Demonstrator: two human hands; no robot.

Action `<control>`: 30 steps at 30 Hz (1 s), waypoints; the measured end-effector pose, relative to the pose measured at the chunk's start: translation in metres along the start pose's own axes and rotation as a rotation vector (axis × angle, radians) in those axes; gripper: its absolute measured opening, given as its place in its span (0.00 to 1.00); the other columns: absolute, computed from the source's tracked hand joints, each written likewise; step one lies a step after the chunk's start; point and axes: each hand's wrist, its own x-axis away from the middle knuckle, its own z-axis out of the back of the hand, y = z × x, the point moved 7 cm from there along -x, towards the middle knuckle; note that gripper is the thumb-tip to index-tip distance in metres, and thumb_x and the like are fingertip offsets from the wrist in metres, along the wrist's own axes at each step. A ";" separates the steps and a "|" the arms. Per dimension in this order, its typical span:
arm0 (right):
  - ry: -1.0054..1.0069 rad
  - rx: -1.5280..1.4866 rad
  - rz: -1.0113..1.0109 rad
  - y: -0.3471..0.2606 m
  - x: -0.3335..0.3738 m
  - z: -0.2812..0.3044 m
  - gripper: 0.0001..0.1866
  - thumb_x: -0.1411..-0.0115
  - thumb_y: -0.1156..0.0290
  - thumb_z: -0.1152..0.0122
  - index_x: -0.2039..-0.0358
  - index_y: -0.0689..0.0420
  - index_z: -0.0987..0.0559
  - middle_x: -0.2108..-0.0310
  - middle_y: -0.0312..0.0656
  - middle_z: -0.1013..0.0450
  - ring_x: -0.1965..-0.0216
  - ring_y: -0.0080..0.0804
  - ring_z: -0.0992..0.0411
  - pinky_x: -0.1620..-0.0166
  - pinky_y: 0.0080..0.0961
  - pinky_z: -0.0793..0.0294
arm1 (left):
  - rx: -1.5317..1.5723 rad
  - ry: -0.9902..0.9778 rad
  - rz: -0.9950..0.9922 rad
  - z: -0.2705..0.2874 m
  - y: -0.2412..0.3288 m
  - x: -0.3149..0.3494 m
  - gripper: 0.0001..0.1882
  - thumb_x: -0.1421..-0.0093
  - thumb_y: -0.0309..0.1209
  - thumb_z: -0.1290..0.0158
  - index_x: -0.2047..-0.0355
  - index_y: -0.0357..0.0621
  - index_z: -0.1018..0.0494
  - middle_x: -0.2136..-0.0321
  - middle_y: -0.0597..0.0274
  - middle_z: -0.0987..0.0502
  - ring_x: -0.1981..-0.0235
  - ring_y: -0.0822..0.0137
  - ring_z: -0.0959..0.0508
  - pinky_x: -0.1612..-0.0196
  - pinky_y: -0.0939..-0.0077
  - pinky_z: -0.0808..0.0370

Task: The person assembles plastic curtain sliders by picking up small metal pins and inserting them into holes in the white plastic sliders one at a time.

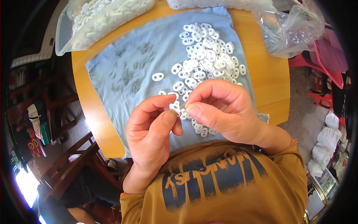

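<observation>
On my feed, the left hand (149, 130) pinches a white piece (174, 107), likely steadying it for the right hand (227, 110) (fingers' hold unclear).

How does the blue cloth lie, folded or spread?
Spread, with some wrinkles: the blue cloth covers much of the wooden table, white two-holed pieces heaped on its right side.

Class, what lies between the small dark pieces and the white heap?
A loose white two-holed piece on the blue cloth, shown in the head view.
</observation>
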 end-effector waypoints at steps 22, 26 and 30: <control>0.009 0.171 0.173 -0.002 -0.002 0.001 0.04 0.44 0.76 0.43 0.68 0.63 0.25 0.75 0.33 0.28 0.75 0.14 0.33 0.71 0.12 0.33 | -0.108 -0.048 -0.137 0.001 0.000 0.002 0.09 0.44 0.17 0.51 0.62 0.34 0.29 0.69 0.63 0.28 0.76 0.77 0.28 0.72 0.87 0.31; 0.015 0.135 0.124 0.000 -0.003 0.001 0.04 0.44 0.76 0.43 0.68 0.63 0.24 0.75 0.34 0.28 0.75 0.14 0.33 0.71 0.12 0.33 | -0.112 -0.045 -0.139 0.001 -0.001 0.001 0.09 0.44 0.16 0.51 0.62 0.34 0.29 0.68 0.63 0.29 0.76 0.78 0.28 0.72 0.87 0.31; 0.000 0.312 0.262 -0.007 -0.002 0.000 0.03 0.44 0.77 0.43 0.69 0.63 0.24 0.76 0.35 0.28 0.77 0.15 0.32 0.73 0.13 0.33 | -0.138 -0.045 -0.160 0.001 0.001 0.002 0.09 0.44 0.16 0.50 0.61 0.35 0.29 0.69 0.63 0.29 0.76 0.78 0.28 0.72 0.87 0.31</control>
